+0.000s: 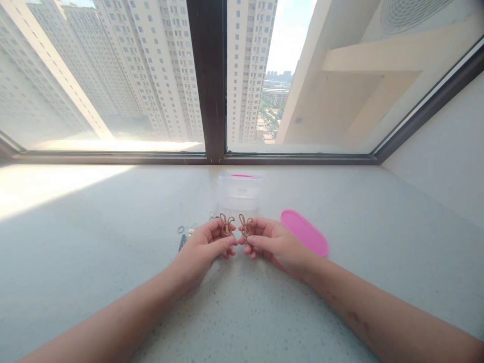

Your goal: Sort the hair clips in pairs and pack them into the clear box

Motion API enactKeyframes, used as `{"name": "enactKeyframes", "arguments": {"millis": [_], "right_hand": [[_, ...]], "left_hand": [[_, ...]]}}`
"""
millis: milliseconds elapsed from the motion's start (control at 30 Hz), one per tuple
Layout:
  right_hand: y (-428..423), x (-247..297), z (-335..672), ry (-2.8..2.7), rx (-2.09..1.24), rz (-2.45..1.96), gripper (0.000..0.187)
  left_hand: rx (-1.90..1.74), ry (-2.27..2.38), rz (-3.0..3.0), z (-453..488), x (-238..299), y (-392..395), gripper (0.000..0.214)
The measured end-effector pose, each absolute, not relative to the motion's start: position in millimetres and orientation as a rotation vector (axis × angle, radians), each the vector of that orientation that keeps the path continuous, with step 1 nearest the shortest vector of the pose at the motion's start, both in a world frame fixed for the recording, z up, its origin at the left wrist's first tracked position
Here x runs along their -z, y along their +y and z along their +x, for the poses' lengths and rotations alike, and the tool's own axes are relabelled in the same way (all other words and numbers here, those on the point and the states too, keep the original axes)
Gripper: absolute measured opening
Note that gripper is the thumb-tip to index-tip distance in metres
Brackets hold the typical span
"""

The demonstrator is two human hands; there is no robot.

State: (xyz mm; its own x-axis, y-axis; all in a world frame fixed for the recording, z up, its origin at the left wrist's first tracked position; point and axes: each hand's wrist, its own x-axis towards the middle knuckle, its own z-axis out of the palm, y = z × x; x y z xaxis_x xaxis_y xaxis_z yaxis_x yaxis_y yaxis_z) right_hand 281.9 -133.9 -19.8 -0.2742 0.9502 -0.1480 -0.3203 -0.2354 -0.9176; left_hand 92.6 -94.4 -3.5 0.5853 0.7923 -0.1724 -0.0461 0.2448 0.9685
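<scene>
My left hand [214,239] pinches a gold-brown wire hair clip [227,225] with a bunny-ear outline between thumb and fingers. A matching bunny-shaped hair clip [245,226] is gripped the same way in my right hand [270,242]. Both clips are held upright side by side, a small gap between them, above the pale speckled sill [219,312]. Partly covered by my left hand, a dark snap clip [182,243] and a thin dark ring [180,229] lie with a few other small items.
Behind my hands stands a clear plastic container [241,191] with a bit of pink at its top. A pink oval lid [305,233] lies beyond my right wrist. The brown window frame [214,101] and glass close off the far side; a white wall [446,141] is at right.
</scene>
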Motion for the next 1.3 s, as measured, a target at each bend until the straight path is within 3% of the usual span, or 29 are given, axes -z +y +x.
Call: {"name": "enactKeyframes", "arguments": {"millis": [1300], "right_hand": [[-133.1, 19.9, 284.1, -0.932, -1.732, -0.929, 0.028]], "left_hand": [[-0.604, 0.699, 1.224, 91.2, 7.7, -92.9, 0.021]]}}
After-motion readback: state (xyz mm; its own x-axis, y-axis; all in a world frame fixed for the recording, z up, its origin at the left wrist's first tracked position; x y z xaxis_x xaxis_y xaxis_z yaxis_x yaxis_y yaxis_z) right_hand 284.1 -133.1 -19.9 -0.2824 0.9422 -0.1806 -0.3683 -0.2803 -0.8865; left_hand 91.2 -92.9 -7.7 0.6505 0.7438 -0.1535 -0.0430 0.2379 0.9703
